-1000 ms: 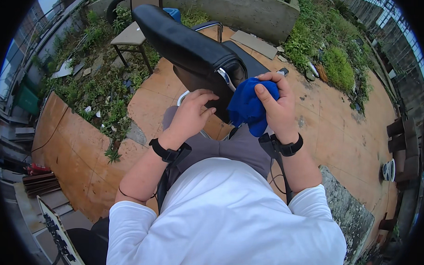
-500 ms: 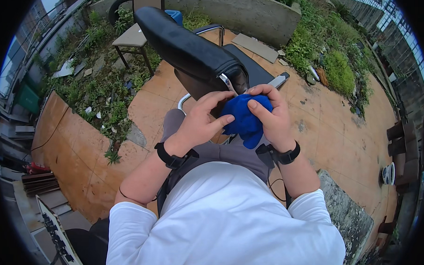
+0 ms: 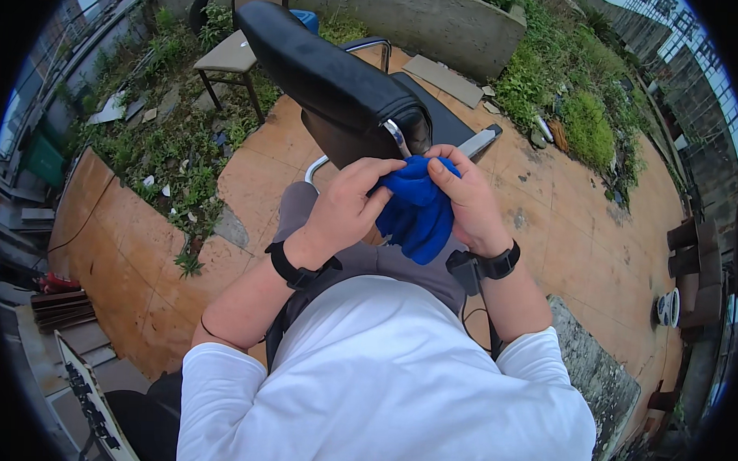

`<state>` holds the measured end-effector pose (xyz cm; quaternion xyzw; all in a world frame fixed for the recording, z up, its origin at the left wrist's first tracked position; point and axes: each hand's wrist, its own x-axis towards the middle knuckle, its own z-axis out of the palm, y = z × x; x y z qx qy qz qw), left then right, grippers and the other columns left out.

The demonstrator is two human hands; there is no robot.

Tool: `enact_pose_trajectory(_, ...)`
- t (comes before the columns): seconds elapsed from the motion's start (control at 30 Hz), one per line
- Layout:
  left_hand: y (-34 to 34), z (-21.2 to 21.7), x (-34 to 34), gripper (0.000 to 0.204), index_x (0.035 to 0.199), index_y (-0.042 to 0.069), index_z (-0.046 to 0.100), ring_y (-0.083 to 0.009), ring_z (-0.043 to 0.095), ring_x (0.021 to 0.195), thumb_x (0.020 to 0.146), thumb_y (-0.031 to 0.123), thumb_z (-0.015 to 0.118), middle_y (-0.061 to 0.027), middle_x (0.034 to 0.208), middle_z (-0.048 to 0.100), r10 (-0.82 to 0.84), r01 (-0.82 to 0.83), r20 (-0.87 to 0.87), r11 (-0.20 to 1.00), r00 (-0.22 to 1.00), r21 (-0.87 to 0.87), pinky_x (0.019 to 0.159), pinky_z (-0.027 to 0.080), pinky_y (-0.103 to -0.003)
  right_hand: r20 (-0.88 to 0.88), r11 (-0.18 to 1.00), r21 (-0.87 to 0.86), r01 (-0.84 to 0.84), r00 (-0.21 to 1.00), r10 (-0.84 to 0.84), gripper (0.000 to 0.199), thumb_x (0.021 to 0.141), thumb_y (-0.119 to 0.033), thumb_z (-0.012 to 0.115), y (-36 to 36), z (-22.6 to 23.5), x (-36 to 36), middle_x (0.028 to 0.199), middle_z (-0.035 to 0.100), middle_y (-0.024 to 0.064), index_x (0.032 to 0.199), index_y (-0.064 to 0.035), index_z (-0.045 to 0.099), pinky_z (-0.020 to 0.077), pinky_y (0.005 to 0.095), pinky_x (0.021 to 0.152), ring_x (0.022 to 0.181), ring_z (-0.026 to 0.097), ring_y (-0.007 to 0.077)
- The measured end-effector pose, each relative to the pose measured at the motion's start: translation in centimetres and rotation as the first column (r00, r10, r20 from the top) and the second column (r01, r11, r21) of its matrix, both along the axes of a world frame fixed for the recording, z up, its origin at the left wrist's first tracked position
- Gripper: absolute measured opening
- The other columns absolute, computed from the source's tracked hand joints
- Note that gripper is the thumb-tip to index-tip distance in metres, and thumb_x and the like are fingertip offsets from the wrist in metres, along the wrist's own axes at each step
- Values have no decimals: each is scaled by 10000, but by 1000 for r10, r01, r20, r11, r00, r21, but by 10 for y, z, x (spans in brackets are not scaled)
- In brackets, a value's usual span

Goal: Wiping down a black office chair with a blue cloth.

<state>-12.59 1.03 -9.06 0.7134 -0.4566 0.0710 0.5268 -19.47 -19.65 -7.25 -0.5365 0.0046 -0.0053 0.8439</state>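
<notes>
Both the left hand (image 3: 345,209) and right hand (image 3: 474,208) are clamped on a bunched blue cloth (image 3: 422,224): left pinches the upper left, right grips the upper right, thumb on top. Cloth hangs between them, over the grey trousers (image 3: 301,208). Black wristband (image 3: 502,264) on the right wrist. From where I stand, just beyond: black padded chair (image 3: 334,75) with a chrome armrest (image 3: 397,137); cloth contact unclear. Farther out, beige-seated chair (image 3: 227,58), orange tiles (image 3: 572,246), low concrete wall (image 3: 417,25), weeds (image 3: 590,128).
</notes>
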Motion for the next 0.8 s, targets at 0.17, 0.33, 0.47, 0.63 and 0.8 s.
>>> enact_pose_trajectory(0.17,5,7,7,269,1189,13,690,-299,667,1010,951,-15,567,-153,1126,663,71,-68,25,993,997,-92,882,530,-350,65,959,-252,-127,987,148,611,875,-292,842,-1,13,-7,1169,642,38,1335,-65,510,517,290,950,1078,634,148)
enact_pose_trajectory(0.33,12,13,13,245,1172,16,690,-254,662,963,983,-7,535,-114,984,656,169,-158,38,966,985,-205,864,520,-317,269,745,-665,45,946,183,573,873,-236,832,1,8,-5,1145,633,27,1336,-49,551,495,300,946,1067,616,160)
enact_pose_trajectory(0.47,12,32,16,200,1145,22,681,-233,641,887,991,12,553,-103,924,632,259,-255,3,953,966,-163,797,507,-310,424,604,-744,285,901,96,309,942,-211,758,7,15,-3,1035,640,40,1159,-15,657,481,279,827,929,603,152)
enact_pose_trajectory(0.63,-4,53,31,185,1109,35,676,-253,609,853,926,24,647,-96,910,613,235,-262,-122,913,964,-314,780,493,-328,584,546,-669,504,811,-33,248,986,-218,710,18,23,12,919,647,43,1099,1,677,470,264,766,843,592,141)
enact_pose_trajectory(0.8,-7,54,48,222,997,53,650,-358,578,1169,786,11,709,-147,1206,650,328,-282,299,941,896,-188,1009,453,-435,614,460,-648,606,774,-155,237,962,-218,738,22,24,29,852,649,61,1029,2,679,476,274,702,773,586,141)
